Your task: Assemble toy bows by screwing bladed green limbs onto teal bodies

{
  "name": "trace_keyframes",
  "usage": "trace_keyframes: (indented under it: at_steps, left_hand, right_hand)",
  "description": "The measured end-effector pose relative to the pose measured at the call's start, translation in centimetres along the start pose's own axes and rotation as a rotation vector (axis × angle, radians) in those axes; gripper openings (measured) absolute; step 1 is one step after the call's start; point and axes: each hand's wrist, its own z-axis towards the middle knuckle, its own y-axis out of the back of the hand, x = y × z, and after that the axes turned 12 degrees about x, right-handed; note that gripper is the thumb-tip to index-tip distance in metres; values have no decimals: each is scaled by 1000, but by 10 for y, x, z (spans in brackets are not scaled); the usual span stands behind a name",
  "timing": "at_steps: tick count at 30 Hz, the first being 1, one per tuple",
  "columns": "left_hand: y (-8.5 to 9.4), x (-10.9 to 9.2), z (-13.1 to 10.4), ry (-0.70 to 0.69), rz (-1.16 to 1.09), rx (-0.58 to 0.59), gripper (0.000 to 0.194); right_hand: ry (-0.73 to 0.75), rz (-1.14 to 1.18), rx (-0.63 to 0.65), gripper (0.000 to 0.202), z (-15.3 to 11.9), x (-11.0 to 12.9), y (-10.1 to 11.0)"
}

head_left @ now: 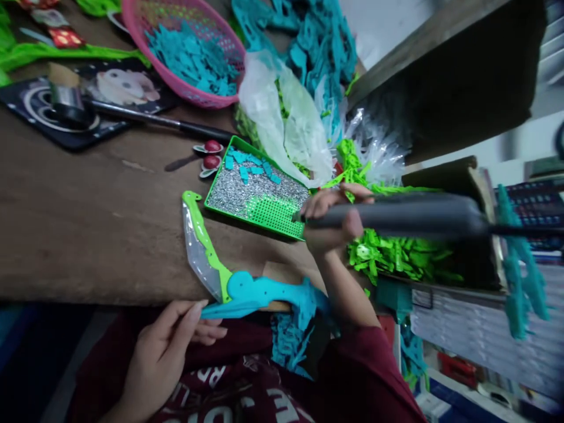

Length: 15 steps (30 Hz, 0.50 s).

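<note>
My left hand (161, 346) pinches the end of a long blue plastic piece (233, 308) between thumb and fingers, close to the table's front edge. Against it lies a toy-like assembly: a green plastic part (207, 247) with a clear blade-shaped piece (197, 255), joined to a blue plastic part (264, 288). My right hand (324, 226) is wrapped around a dark electric screwdriver (405, 216), blurred by motion and held almost level. Its tip is over the right end of a green perforated tray (268, 220). Small metal screws (238, 191) and several blue pieces (244, 171) lie in the tray.
A pink basket (194, 100) of blue parts stands at the back, beside a whitish plastic bag (286, 111). A hammer (150, 116) lies across a dark mat (118, 85). Right of my right hand, a cardboard box (473, 282) holds green parts (405, 255).
</note>
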Motion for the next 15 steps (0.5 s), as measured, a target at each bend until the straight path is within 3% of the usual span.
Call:
trace_keyframes:
  at_steps: [1,3,9,15]
  left_hand:
    - [0,0,-1,5,4,-20,43]
    - [-1,-2,-1,19,20,-58,41]
    - [8,-7,5,1,230,26,34]
    - [8,-8,4,19,315,-11,33]
  right_hand:
    - [37,11,-144,20,11,-12,7]
    - [15,11,-253,15,22,-31,16]
    - [-75,-13,-295,21,14,-46,20]
    - [-132,-59,-296,27,17,-46,21]
